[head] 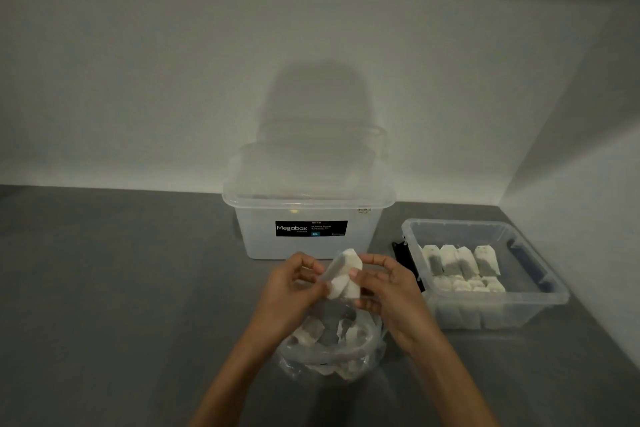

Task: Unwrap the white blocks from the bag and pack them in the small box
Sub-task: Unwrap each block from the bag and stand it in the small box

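Note:
Both hands hold a white block (343, 274) in a thin clear wrapper above the table. My left hand (290, 288) pinches the wrapper at the block's left side. My right hand (385, 291) grips the block from the right, fingers curled round it. Below the hands lies an open clear plastic bag (332, 347) holding several more white blocks. To the right stands the small clear box (540, 291), with several white blocks packed in rows inside it.
A large lidded translucent storage bin (304, 215) with a black label stands behind the hands against the wall. A black object (403, 253) lies beside the small box's left side. The grey table (121, 288) meets walls at the back and right.

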Demonstrator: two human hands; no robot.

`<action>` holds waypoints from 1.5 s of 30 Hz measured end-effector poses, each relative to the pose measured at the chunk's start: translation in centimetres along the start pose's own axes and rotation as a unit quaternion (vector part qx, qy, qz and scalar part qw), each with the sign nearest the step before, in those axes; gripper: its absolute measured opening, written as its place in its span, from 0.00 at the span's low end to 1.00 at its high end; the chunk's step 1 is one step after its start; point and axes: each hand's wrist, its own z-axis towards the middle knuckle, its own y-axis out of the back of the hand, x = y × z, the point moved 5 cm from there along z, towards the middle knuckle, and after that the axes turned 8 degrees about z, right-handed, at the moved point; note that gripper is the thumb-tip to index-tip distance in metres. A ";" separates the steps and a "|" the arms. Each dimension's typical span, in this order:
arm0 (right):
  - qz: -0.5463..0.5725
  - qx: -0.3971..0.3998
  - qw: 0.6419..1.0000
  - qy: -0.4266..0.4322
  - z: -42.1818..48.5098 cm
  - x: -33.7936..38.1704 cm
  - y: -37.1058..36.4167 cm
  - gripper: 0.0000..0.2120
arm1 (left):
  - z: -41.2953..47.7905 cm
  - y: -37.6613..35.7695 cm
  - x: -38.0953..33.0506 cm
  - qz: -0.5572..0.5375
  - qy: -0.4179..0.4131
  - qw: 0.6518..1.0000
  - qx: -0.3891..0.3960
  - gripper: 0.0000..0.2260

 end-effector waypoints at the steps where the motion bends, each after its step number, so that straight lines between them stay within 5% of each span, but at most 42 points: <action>1: -0.006 -0.005 1.000 0.008 0.0 0.1 0.4 0.12 | 0.4 0.5 -0.3 0.007 -0.014 1.000 -0.005 0.06; 9: -0.219 -0.005 0.966 0.135 -0.3 1.7 0.3 0.13 | 3.2 2.5 -2.8 0.193 -0.095 0.974 0.066 0.15; 19: -0.280 0.023 0.943 0.177 -0.4 2.5 -1.8 0.02 | 3.3 1.8 -4.5 0.162 -0.133 0.974 0.088 0.16; 23: -0.298 0.018 0.936 0.186 -0.4 2.6 -1.6 0.03 | 3.2 2.0 -4.3 0.162 -0.137 0.975 0.068 0.09; 28: -0.198 0.047 0.968 0.147 -0.5 3.1 -0.8 0.13 | 3.5 3.3 -4.2 0.109 -0.113 0.987 -0.017 0.07; 34: -0.068 0.037 0.988 0.132 -0.8 4.4 0.1 0.21 | 3.5 4.0 -3.5 0.175 -0.118 0.974 -0.078 0.12; 45: -0.072 0.052 0.989 0.118 -0.9 4.5 -0.3 0.13 | 2.5 -0.1 -4.4 0.126 -0.131 0.983 0.034 0.02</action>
